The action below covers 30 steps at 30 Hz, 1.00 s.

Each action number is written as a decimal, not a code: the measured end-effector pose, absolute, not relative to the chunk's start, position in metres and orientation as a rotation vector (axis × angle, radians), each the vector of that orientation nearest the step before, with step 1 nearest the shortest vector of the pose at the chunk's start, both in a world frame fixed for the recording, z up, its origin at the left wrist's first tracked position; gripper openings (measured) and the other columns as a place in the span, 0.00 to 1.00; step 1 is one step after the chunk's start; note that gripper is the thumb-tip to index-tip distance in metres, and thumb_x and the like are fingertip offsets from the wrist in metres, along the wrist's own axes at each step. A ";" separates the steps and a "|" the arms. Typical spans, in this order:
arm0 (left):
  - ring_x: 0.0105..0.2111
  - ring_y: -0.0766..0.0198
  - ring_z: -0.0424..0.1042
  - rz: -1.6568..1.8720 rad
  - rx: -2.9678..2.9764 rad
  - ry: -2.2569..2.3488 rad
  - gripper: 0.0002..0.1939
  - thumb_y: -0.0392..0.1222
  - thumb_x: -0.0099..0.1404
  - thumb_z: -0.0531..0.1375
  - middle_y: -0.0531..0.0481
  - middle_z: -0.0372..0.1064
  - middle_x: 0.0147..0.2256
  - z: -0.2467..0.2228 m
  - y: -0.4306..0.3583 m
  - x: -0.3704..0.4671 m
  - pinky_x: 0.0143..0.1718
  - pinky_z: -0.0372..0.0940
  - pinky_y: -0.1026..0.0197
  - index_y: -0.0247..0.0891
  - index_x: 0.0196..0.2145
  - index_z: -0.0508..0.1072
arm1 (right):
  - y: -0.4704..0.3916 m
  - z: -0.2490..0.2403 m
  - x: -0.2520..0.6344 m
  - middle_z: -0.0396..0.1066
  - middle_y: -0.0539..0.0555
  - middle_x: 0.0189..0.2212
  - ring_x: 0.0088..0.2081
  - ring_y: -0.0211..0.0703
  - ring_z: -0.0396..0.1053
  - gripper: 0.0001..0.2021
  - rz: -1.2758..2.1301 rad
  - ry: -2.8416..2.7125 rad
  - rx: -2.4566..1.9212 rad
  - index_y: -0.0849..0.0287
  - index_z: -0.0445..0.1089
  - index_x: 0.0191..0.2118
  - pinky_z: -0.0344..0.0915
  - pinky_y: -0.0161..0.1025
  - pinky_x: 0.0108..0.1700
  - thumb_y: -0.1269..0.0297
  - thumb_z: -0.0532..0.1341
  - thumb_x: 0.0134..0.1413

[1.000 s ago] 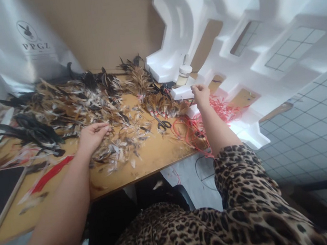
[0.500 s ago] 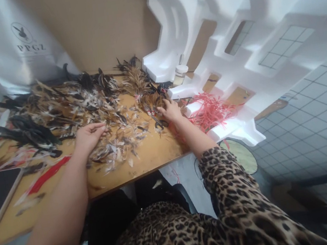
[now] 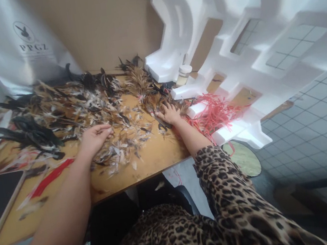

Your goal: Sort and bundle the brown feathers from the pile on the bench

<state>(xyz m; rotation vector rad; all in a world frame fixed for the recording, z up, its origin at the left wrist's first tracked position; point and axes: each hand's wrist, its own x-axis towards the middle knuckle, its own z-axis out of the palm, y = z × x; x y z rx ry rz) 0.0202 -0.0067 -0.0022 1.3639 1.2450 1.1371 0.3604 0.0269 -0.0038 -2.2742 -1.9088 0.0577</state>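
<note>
Head view: one wooden desk (image 3: 145, 166), surface scuffed and strewn with feather scraps, in a room with a grid of pale tiles (image 3: 319, 126) at right; cardboard (image 3: 104, 24) upright behind, beside a silver bag (image 3: 48, 64) lettered PPGZ

Also listed: a large white foam piece (image 3: 180, 20) with cut openings, at the desk's right; a lidded jar (image 3: 183, 74) beside it; red strands (image 3: 211, 110) tangled over its lower arms; a dark flat panel (image 3: 1, 206) with pale rim, near left; a red strip (image 3: 50, 179) beside it; black feathers (image 3: 36, 132) beyond; a mottled heap of loose feathers (image 3: 80, 104) across the rear; a round pale-green item (image 3: 244, 159) below the desk's right edge

Left hand (image 3: 100, 136): grip closed, thumb and finger together over the feather scraps — anything pinched is too small to tell

Right hand (image 3: 169, 114): grip open, fingers spread on a brown feather bundle (image 3: 151, 99), partly hiding it and the dark scissors (image 3: 162, 126)

Bundle's place and lie: right-rear part of the desk, right of the loose heap — long axis unclear under the hand; a second brown bundle (image 3: 137, 79) behind it fans away from the person
</note>
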 end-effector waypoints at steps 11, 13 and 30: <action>0.25 0.68 0.70 1.192 1.291 1.217 0.23 0.45 0.45 0.66 0.45 0.74 0.29 0.002 -0.008 0.021 0.29 0.64 0.63 0.30 0.38 0.74 | 0.021 0.007 0.375 0.49 0.61 0.63 0.63 0.58 0.47 0.36 0.038 -1.806 -2.055 0.51 0.50 0.62 0.49 0.62 0.57 0.37 0.44 0.51; 0.25 0.68 0.70 1.205 1.288 1.214 0.22 0.44 0.46 0.66 0.45 0.74 0.29 0.003 -0.009 0.020 0.28 0.63 0.65 0.29 0.38 0.74 | 0.015 0.011 0.375 0.49 0.61 0.63 0.63 0.57 0.48 0.36 -0.020 -1.792 -2.015 0.51 0.49 0.62 0.49 0.61 0.58 0.38 0.45 0.52; 0.26 0.68 0.70 1.224 1.304 1.219 0.20 0.45 0.48 0.65 0.45 0.74 0.29 -0.005 -0.004 0.016 0.29 0.64 0.65 0.31 0.39 0.74 | 0.029 0.005 0.336 0.40 0.59 0.65 0.65 0.55 0.38 0.36 -0.060 -2.132 -2.032 0.57 0.46 0.64 0.39 0.64 0.60 0.40 0.42 0.55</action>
